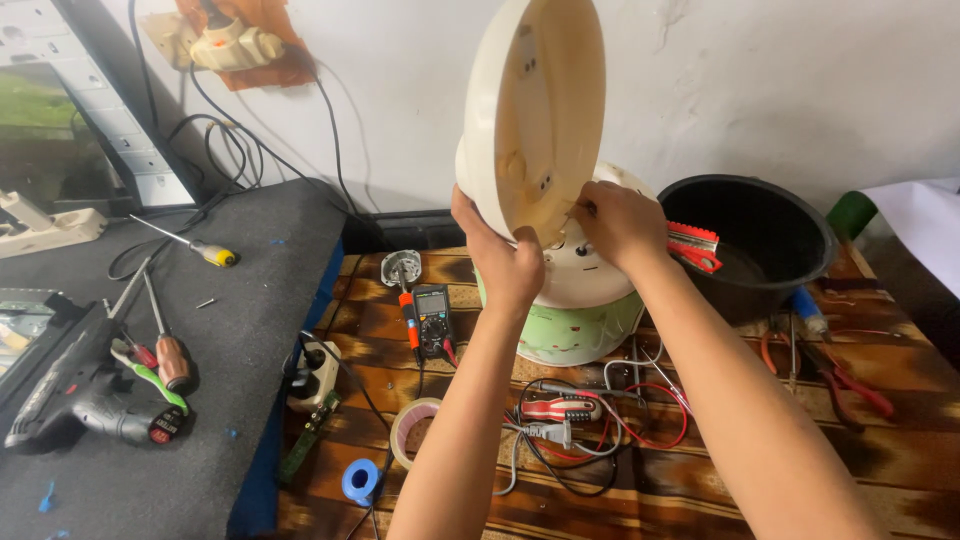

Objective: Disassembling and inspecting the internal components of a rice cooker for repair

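Left hand grips cream lid rim, propping it upright. Right hand closed, pinching at hinge above green cooker body, prob steadying it

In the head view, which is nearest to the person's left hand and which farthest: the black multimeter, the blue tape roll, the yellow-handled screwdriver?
Measured from the left hand:
1. Black multimeter, just below-left on the wooden table.
2. Blue tape roll, low at the table's front edge.
3. Yellow-handled screwdriver, far left on the dark mat.
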